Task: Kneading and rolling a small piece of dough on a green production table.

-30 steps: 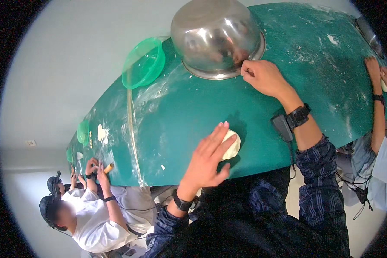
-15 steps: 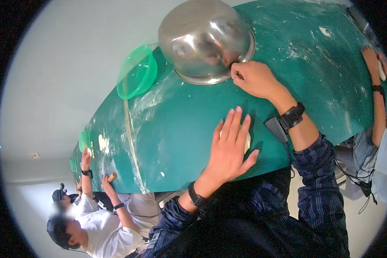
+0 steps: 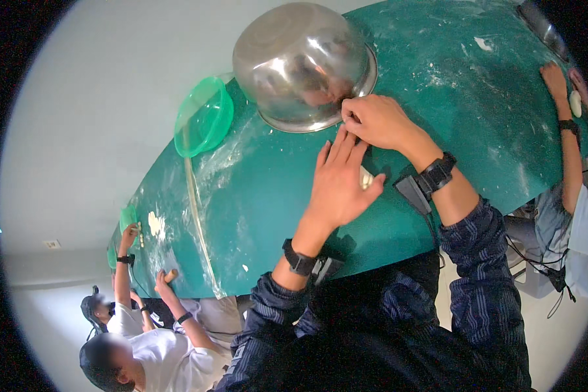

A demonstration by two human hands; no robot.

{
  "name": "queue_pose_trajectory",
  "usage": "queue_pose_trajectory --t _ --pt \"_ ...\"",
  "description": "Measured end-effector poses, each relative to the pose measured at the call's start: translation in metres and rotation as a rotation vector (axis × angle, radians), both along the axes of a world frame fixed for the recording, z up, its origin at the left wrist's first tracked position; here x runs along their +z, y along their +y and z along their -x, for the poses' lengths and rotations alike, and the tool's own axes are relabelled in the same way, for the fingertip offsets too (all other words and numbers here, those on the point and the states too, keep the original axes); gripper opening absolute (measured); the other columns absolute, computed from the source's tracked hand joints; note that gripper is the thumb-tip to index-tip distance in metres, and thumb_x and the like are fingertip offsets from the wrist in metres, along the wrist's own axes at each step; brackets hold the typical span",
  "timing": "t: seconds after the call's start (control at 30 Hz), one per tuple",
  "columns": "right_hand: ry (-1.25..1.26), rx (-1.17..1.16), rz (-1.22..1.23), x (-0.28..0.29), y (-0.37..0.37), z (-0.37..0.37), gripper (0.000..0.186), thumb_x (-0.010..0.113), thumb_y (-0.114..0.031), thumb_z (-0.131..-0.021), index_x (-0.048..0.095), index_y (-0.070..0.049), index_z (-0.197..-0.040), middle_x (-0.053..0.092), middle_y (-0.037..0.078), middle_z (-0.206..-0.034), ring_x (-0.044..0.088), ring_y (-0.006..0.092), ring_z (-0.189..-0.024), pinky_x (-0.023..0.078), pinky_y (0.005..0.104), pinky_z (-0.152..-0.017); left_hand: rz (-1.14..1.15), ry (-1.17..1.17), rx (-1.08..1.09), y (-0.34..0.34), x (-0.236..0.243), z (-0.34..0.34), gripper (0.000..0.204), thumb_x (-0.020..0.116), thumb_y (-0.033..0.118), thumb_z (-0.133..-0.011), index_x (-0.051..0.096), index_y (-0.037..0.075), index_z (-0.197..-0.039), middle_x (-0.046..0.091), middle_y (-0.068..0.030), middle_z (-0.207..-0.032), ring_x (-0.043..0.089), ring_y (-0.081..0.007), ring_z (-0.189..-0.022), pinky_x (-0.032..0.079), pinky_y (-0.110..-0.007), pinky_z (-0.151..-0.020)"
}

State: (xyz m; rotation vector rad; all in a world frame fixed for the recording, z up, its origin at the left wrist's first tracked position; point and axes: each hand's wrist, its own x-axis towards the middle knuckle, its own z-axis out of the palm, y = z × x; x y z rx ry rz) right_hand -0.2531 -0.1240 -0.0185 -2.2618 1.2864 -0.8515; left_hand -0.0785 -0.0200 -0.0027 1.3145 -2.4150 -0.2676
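Note:
My left hand is open, its fingers stretched forward over a pale piece of dough. Only part of the dough shows, between thumb and fingers. Those fingertips reach close to my right hand, which is closed with its fingers curled at the near rim of a large steel bowl. What the right fingers hold, if anything, is hidden. The bowl lies upside down on the green table.
Left of the bowl is a translucent green basin. Flour and dough bits mark the tabletop. At the lower left a co-worker's hand is by a small rolling pin. Another person's hand rests at the far right.
My left hand has moved forward, up to my right hand, and more dough is covered. The right hand stays at the bowl's rim. The whole view has shifted slightly.

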Motion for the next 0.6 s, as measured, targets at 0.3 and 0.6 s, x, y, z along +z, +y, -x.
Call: queue_pose_trajectory --t 0.3,0.6 --pt "0.040 0.019 -0.018 0.003 0.000 -0.001 0.017 0.067 -0.025 -0.096 0.069 -0.008 -0.096 0.077 0.018 -0.090 0.074 0.0443 -0.089 0.058 0.0573 -0.080 0.051 -0.041 -0.008 0.086 0.023 -0.042 0.055 0.094 0.023 -0.080 0.064 0.010 -0.123 0.064 -0.0173 -0.146 0.057 -0.0423 -0.144 0.049 -0.054 -0.112" --pt "-0.006 0.007 -0.003 -0.003 0.001 0.001 0.011 0.070 -0.019 -0.093 0.068 -0.008 -0.095 0.073 0.015 -0.084 0.071 0.0397 -0.081 0.054 0.0524 -0.073 -0.235 0.220 0.267 0.121 0.020 -0.125 0.083 0.068 0.019 -0.095 0.035 -0.005 -0.168 0.046 -0.0294 -0.169 0.045 -0.0482 -0.156 0.036 -0.051 -0.130"
